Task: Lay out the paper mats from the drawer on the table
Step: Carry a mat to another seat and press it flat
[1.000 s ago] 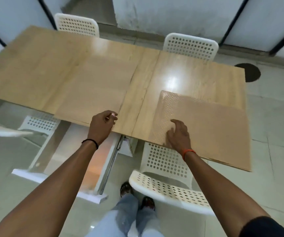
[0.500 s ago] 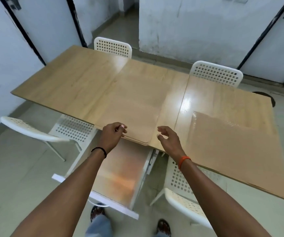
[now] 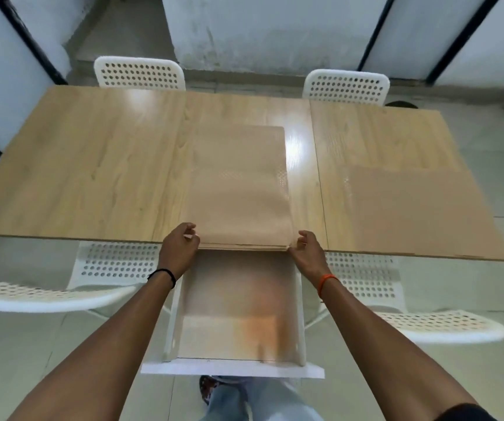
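**Brown paper stack waits at the table edge, 1 mat down**

Brown paper mats (image 3: 238,208) lay in a stack on the wooden table (image 3: 92,165), their near edge flush with the table's front edge, directly above the open white drawer (image 3: 235,317). 1 mat (image 3: 420,214) was spread flat on the right part of the table, well apart from the stack.

Both hands were at the stack's near corners. The left hand (image 3: 180,250) had its fingers curled at the left corner and seemed to pinch the sheets there, though the blur left that unsure. The right hand (image 3: 305,253) sat at the right corner with fingers loosely bent, touching the stack's edge; whether it held a sheet could not be told.

Judging by this, the step in hand was separating the next mat from the stack. That move would call for peeling off 1 sheet only and carrying it to a bare part of the table, probably the left.

4 white perforated chairs (image 3: 138,72) stood around the table.
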